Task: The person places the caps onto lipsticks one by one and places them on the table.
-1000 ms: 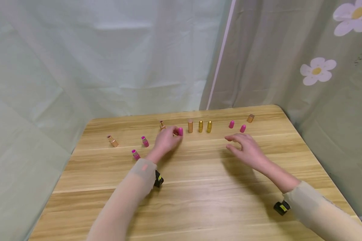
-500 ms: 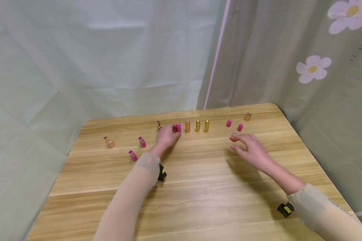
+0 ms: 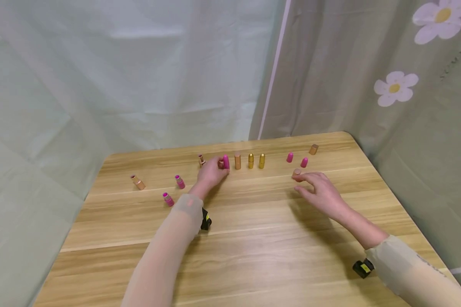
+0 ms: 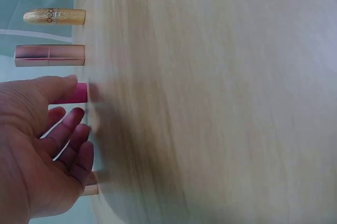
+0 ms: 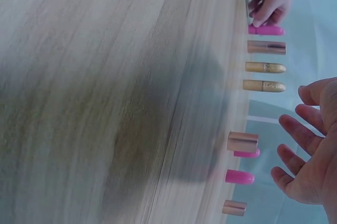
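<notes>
At the left end of a row of upright closed lipsticks, my left hand (image 3: 212, 172) holds a magenta lipstick (image 3: 226, 162) near its base. In the left wrist view the thumb (image 4: 62, 88) lies along that lipstick, and the other fingers are loosely bent. To its right in the row stand a rose-gold lipstick (image 3: 237, 161) and two gold ones, the nearer gold lipstick (image 3: 251, 160) being textured. My right hand (image 3: 322, 194) hovers over the table with fingers apart and nothing in it. Just beyond its fingertips is a rose-gold cap (image 3: 296, 172), partly covered in the head view.
Behind the right hand stand two magenta caps, one magenta cap (image 3: 304, 162) nearer, and another rose-gold cap (image 3: 313, 149). On the left are uncapped lipsticks: magenta tubes (image 3: 179, 181) and rose-gold tubes (image 3: 138, 182). A curtain (image 3: 157, 85) hangs behind the wooden table (image 3: 253, 256).
The magenta lipstick stands more fully exposed as my left fingers have slid lower on it. The rose-gold cap by my right fingertips has come into sight. The head view has shifted slightly.
</notes>
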